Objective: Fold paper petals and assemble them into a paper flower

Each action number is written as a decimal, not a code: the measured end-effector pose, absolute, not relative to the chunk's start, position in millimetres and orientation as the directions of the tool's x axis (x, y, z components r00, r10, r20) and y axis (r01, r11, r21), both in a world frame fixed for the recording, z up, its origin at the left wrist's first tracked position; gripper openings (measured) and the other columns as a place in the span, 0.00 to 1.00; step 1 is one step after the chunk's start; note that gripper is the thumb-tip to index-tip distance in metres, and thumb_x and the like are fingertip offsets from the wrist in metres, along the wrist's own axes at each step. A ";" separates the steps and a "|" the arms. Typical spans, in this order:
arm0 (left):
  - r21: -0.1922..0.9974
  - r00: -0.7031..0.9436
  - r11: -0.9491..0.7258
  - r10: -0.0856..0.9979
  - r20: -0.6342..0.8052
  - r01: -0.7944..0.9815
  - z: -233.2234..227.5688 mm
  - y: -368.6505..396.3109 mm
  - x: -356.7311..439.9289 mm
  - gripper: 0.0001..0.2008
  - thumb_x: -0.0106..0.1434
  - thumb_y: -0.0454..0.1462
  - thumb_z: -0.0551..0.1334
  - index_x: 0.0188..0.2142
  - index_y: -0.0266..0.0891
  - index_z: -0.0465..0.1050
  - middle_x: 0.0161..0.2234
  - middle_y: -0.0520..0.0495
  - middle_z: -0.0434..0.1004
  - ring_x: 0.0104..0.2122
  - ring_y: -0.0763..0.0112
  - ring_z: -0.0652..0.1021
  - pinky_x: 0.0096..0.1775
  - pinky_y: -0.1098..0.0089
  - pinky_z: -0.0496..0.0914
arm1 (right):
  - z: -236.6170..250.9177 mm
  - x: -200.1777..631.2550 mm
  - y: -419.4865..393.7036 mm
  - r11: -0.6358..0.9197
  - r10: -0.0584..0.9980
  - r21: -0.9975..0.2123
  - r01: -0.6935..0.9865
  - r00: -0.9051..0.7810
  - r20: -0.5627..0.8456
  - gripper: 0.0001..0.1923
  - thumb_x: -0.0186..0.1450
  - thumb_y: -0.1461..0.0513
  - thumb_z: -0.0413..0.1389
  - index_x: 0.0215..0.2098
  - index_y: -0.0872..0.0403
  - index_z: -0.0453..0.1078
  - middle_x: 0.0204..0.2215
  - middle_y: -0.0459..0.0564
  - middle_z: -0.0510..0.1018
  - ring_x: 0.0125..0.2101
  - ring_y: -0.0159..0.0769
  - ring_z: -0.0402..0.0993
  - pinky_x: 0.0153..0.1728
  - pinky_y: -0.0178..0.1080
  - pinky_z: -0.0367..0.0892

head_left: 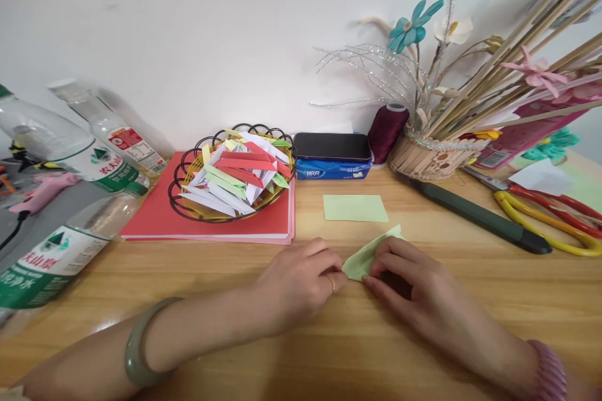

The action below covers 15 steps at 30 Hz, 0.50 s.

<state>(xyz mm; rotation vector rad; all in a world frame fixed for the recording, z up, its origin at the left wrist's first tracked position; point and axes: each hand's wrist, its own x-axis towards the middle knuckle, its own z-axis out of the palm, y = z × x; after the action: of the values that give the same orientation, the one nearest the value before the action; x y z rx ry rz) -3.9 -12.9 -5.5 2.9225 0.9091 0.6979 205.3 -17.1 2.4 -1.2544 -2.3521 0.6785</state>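
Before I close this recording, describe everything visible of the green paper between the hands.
The pale green paper looks thin and plain, folded or bent, one corner pointing toward the picture's upper right. It slants over the wooden table; contact is unclear. The left hand pinches its left end; the right hand grips and partly hides its right side.

The folded pale-green paper sheet looks matt. The light-brown wood-grain surface has a soft sheen. The blue plastic-wrapped packet is glossy, the black rectangular phone smooth, the round grey-green bangle polished, the tan wooden-stick pot rough.
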 end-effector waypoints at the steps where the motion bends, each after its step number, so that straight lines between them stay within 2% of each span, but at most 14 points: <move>1: 0.127 0.727 -0.827 0.545 0.418 0.547 -5.5 -13.6 -3.0 0.10 0.64 0.33 0.53 0.30 0.36 0.72 0.30 0.51 0.73 0.30 0.73 0.68 0.29 0.72 0.63 | 1.5 205.0 -16.9 0.475 0.852 -0.573 0.668 -0.512 0.109 0.08 0.63 0.63 0.49 0.27 0.54 0.65 0.29 0.48 0.68 0.30 0.34 0.67 0.31 0.39 0.65; 8: 0.181 0.689 -0.787 0.608 0.395 0.590 -5.2 -19.2 1.1 0.12 0.65 0.33 0.50 0.30 0.35 0.70 0.28 0.50 0.69 0.30 0.75 0.69 0.30 0.74 0.66 | 0.8 201.1 -15.6 0.454 0.871 -0.560 0.693 -0.477 0.116 0.08 0.62 0.64 0.49 0.25 0.53 0.62 0.27 0.47 0.67 0.28 0.33 0.65 0.28 0.37 0.63; 15: 0.107 0.723 -0.799 0.585 0.368 0.592 -6.9 -21.3 1.2 0.11 0.65 0.32 0.50 0.30 0.36 0.69 0.30 0.50 0.69 0.31 0.74 0.69 0.31 0.73 0.67 | -1.9 200.0 -16.0 0.460 0.869 -0.561 0.688 -0.479 0.126 0.08 0.63 0.65 0.48 0.25 0.53 0.62 0.26 0.47 0.66 0.28 0.33 0.64 0.28 0.38 0.63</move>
<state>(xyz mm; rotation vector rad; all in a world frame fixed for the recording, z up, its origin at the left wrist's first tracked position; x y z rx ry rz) 1.2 -21.3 -6.9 2.9324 1.0014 0.6170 200.0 -16.0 -1.9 -1.3087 -2.3182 0.6253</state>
